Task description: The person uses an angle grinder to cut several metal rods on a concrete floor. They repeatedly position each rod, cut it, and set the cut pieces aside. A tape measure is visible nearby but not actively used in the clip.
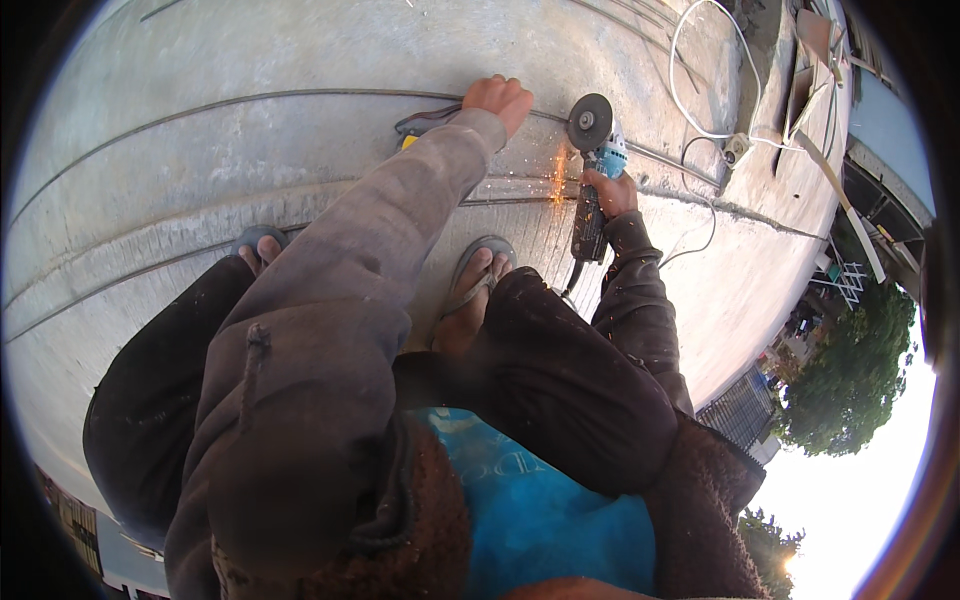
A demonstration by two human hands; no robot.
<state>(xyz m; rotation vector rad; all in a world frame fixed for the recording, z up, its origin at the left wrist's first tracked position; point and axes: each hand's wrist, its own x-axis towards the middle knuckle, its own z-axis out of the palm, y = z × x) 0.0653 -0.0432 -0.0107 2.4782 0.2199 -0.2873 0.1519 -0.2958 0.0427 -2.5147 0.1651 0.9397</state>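
Observation:
My right hand (612,192) is wrapped around the body of a teal and black angle grinder (588,222). Its dark round disc (590,122) stands upright over a long thin steel rod (300,93), and orange sparks (559,178) stream from it toward my feet. Where exactly the disc meets the rod is hidden behind the disc. To the left of the disc, my left hand (500,102) is closed on the same rod, knuckles up. Just beside that hand lies a dark object with a yellow part (410,142), partly covered by my sleeve; its kind is unclear.
My sandaled feet (478,270) rest on the concrete floor close to the sparks. More rods (150,268) run along a groove near them. A white cable (676,60) loops to a socket box (737,150) at the right, near scrap boards (805,80).

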